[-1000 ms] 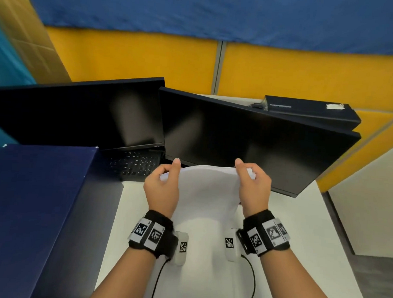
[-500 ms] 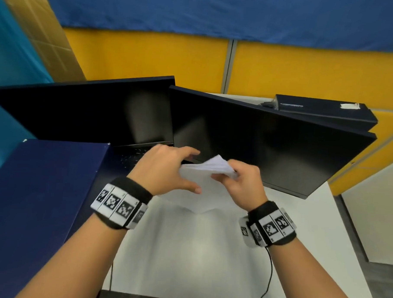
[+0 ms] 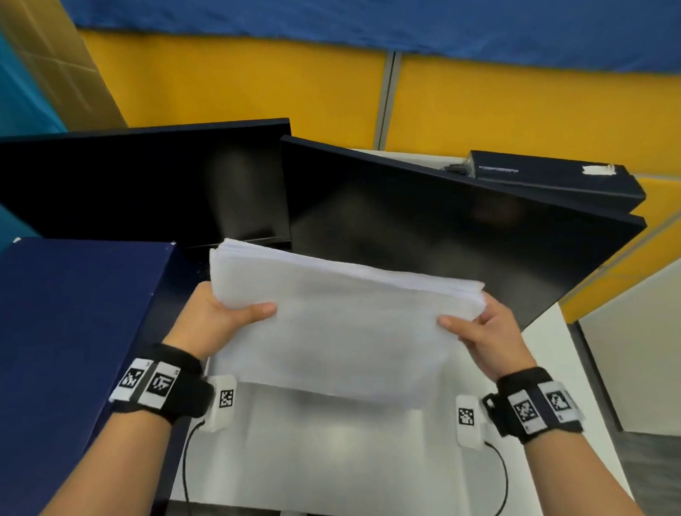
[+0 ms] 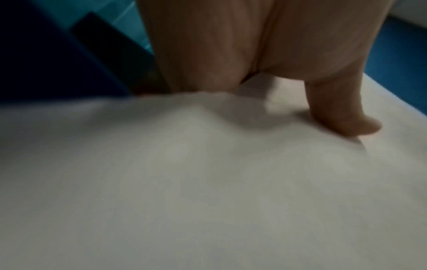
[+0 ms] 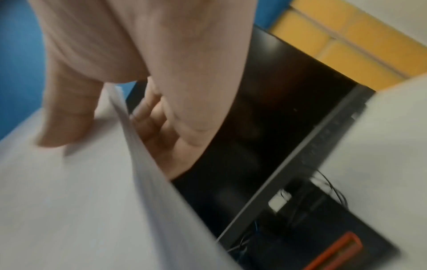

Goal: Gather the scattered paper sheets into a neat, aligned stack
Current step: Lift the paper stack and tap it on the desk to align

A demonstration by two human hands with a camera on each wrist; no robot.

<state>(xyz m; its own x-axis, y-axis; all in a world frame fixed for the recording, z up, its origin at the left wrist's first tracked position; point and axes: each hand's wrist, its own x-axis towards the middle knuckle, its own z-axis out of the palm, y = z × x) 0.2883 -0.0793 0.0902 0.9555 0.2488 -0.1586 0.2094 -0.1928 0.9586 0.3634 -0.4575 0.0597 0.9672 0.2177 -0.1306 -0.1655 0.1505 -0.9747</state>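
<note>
Sheets gathered into one stack, held off the desk, in front of the right monitor. Your left hand grips the stack's left end, thumb on top. Your right hand grips the right end, thumb on top, fingers underneath.

- Far edge of the stack is fanned, layers stepped. Not yet aligned.
- Stack sags between your hands. If either thumb eases, inner sheets could slide out toward the desk.
- Squeezing harder to stop that may crease the ends.
- Far edge sits close to the monitor. Tipping the stack forward to tap it could knock the screen, I judge.
- Tapping while the stack is bowed would likely leave corners out of line; let it straighten first.
- Wrist cables hang near the desk's front edge and could snag as you lower.
</note>
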